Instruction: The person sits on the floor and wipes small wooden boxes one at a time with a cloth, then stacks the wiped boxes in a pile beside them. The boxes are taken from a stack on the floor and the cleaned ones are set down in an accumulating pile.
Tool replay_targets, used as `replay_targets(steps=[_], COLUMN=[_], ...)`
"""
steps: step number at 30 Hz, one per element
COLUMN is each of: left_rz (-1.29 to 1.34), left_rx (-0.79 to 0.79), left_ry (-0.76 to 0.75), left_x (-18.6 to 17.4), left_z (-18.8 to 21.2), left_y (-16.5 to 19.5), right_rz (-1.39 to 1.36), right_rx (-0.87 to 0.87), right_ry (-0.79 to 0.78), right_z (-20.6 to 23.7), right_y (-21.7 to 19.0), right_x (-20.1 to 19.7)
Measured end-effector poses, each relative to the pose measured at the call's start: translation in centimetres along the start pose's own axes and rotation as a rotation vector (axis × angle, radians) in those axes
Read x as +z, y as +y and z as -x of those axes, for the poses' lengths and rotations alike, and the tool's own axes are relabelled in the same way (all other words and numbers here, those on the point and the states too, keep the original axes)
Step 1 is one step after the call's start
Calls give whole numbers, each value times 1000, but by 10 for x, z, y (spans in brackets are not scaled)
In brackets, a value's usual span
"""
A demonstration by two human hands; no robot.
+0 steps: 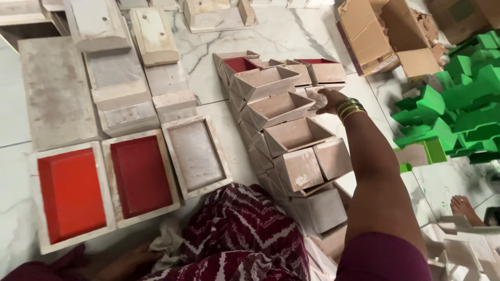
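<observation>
Stacked trays (284,125), centre floor: stiff, likely light, best held by rims; right hand (327,100) rests on a far tray, grip unclear; left hand (127,260) near, fingers loosely apart.

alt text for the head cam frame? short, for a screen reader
Seen from above, a seated person's right hand, bangles on the wrist, reaches to a row of stacked pale box-shaped moulds on a marble floor. Flat trays, two with red insides, lie to the left; green plastic pieces are piled to the right.
</observation>
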State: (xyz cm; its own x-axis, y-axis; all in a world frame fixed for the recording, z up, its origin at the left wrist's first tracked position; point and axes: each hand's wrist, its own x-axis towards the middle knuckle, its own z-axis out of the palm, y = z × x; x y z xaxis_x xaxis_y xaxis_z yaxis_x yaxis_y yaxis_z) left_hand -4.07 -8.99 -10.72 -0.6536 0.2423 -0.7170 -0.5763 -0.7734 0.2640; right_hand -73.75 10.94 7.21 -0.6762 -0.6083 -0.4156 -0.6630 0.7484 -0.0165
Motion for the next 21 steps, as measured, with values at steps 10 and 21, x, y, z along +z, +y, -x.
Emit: replay_targets(steps=[10, 21], left_rz=[112, 209], left_rx=[-105, 29], left_ry=[241, 115], left_x=[-14, 13], left_z=[-3, 11], left_y=[-6, 2], right_rz=[-127, -174], right_rx=[-182, -217], right_ry=[127, 479], right_z=[-18, -17], right_y=[65, 66], right_x=[62, 107])
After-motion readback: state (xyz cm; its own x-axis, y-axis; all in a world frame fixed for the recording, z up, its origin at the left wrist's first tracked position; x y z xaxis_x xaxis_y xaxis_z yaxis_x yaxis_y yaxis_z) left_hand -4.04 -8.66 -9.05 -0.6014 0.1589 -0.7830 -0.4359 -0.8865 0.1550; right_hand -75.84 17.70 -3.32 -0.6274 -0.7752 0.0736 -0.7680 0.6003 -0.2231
